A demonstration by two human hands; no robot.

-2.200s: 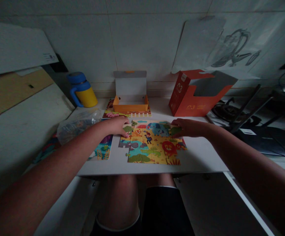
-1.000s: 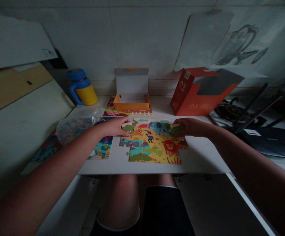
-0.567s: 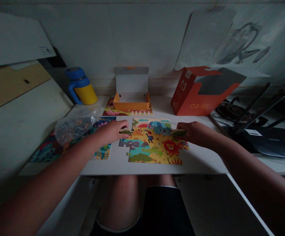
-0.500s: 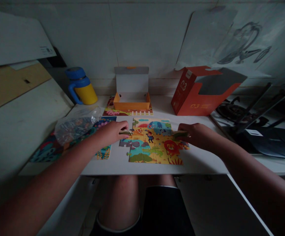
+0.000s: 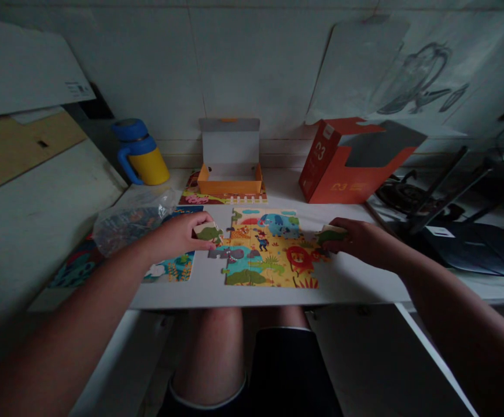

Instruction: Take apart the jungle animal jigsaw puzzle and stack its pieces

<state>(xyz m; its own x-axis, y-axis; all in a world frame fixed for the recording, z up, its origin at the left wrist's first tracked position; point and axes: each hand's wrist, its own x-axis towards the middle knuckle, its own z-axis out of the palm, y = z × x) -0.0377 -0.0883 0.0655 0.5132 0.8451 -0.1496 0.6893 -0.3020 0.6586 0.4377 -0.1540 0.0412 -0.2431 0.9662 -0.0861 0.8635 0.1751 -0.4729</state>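
A partly joined animal jigsaw puzzle [image 5: 273, 255] lies flat on the white table, showing an elephant, a lion and a hippo. Just left of it, my left hand [image 5: 186, 234] is closed on a green and cream puzzle piece [image 5: 208, 233], tilted so its picture faces me. On the opposite side, my right hand [image 5: 349, 236] pinches another green puzzle piece [image 5: 330, 233] beside the puzzle's right edge. Fingertips of both hands are partly hidden by the pieces.
Behind the puzzle stands an open orange box [image 5: 231, 185] on a colourful picture sheet [image 5: 191, 194]. A clear plastic bag [image 5: 134, 220] rests on a blue picture board [image 5: 177, 269]. A blue and yellow jug [image 5: 147, 159], a large red box [image 5: 342, 168] and a stove [image 5: 401, 191] are farther back.
My hands have moved apart, left hand leftward and right hand slightly rightward, away from the puzzle. Both held pieces have tilted, showing more of their green faces. The view has shifted slightly.
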